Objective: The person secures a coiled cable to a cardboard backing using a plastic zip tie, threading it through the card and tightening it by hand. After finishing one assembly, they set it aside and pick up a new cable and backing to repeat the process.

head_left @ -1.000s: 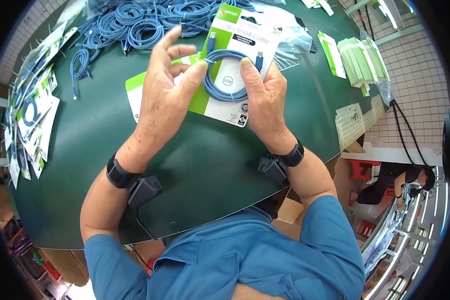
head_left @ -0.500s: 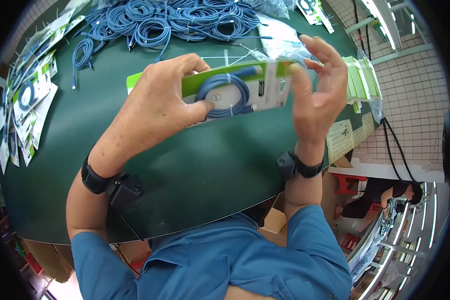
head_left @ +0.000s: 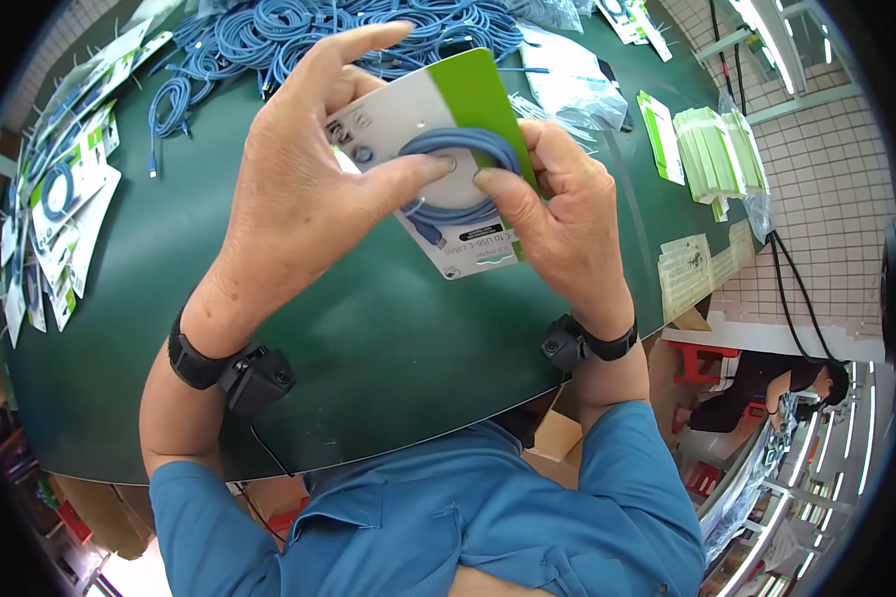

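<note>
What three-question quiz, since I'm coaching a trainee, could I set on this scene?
1. True or false: the left hand and right hand both touch the card bearing a coiled cable.
2. What lies at the table's far side: (a) a red stool, (b) a heap of blue cables, (c) a cardboard box?
3. Fill in: the green-and-white stack stands on the hands' ____ side.

Key: 1 true; 2 b; 3 right.

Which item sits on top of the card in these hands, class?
A coiled blue cable lies on the white-and-green card. The left hand and right hand cover parts of both, so the full coil cannot be seen.
</note>
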`<state>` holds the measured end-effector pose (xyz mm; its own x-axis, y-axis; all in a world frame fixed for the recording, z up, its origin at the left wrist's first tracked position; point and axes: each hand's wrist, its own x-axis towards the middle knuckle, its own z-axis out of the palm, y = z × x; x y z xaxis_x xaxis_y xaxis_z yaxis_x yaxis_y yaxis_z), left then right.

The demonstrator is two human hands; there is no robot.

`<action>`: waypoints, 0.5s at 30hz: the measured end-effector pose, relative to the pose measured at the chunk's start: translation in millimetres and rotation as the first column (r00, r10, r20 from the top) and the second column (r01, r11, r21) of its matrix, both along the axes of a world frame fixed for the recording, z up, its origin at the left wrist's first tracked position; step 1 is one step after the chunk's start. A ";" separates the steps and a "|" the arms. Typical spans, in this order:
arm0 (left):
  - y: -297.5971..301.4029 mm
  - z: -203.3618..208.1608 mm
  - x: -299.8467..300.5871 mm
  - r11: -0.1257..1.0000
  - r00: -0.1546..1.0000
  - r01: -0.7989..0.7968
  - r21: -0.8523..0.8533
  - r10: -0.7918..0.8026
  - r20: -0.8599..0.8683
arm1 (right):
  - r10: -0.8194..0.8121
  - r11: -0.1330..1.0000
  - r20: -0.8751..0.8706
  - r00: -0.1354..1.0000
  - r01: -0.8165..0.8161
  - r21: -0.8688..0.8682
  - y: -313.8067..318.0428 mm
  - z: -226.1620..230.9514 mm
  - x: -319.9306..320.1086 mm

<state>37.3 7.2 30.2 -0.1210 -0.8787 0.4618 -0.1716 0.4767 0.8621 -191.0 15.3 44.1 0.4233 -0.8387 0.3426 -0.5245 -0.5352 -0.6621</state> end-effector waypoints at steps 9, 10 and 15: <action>-7.0 -20.8 -3.2 0.814 0.902 0.350 0.463 -0.159 -0.402 | 0.008 0.962 0.440 0.898 -0.127 0.240 -12.7 -36.1 -8.7; -8.9 -20.3 -3.0 0.771 0.898 0.381 0.510 -0.177 -0.404 | 0.004 0.954 0.479 0.878 -0.147 0.260 -13.0 -38.3 -9.1; -4.6 -17.8 -4.0 0.796 0.865 0.388 0.465 -0.141 -0.481 | 0.092 0.937 0.594 0.799 -0.272 0.220 -37.0 -43.1 -26.8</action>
<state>33.3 2.6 12.4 -0.2987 -0.9543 -0.0070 0.3100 -0.1040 0.9450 -217.8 -21.7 1.0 0.3823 -0.8623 0.3321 0.0819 -0.3264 -0.9417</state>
